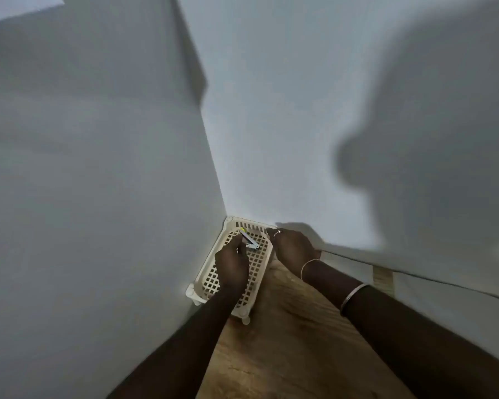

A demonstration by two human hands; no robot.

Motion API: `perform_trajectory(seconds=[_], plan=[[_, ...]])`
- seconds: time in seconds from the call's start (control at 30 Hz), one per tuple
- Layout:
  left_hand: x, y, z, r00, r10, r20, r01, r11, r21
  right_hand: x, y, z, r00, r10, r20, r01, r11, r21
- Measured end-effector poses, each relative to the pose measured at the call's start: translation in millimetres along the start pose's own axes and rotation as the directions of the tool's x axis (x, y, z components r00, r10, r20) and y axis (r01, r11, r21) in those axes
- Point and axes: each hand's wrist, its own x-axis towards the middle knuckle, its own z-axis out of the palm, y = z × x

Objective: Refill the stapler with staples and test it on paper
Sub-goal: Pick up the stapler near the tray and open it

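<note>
Shadowed white walls corner a wooden tabletop.

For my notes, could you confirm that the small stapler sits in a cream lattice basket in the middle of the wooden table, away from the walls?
Not quite: the head view shows the cream lattice basket tucked into the wall corner on the wooden table, not mid-table. The small stapler is over it.

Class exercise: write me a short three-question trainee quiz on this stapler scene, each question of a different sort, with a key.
1. True or false: the stapler lies over the lattice basket.
2. Which hand is at the stapler? A) left hand B) right hand C) neither
3. Fill in: the basket stands in the corner where two white ____ meet.

Key: 1 true; 2 A; 3 walls. The stapler appears hinged open, though it is small and blurred. No paper can be made out.
</note>
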Motion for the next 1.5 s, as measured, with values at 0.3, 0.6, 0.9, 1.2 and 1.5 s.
perform_trajectory(seconds=[0.3, 0.6, 0.9, 1.2, 1.5], plan=[[37.2, -26.8, 13.3, 0.939, -0.323, 0.118, 0.322, 0.946, 0.029, 45.1, -21.9, 41.4, 0.993, 0.008, 0.116, -0.021, 0.994, 0.107], [56.9, -37.0, 23.4, 0.83, -0.513, 0.218, 0.534, 0.844, -0.047, 56.2, -29.4, 73.7, 0.99, -0.029, 0.141, 0.023, 0.999, 0.049], [54.1, -36.3, 24.4, 0.803, -0.537, 0.259, 0.576, 0.81, -0.107, 49.7, -33.4, 75.0, 0.996, 0.012, 0.089, -0.023, 0.992, 0.121], [39.5, -11.9, 25.3, 0.82, -0.507, 0.267, 0.57, 0.768, -0.292, 38.4, -33.6, 56.0, 0.98, 0.194, 0.05, -0.197, 0.892, 0.407], [1.9, 19.9, 20.8, 0.857, -0.451, 0.249, 0.512, 0.696, -0.503, -4.5, -11.6, 7.0, 0.86, 0.497, 0.115, -0.333, 0.376, 0.865]])
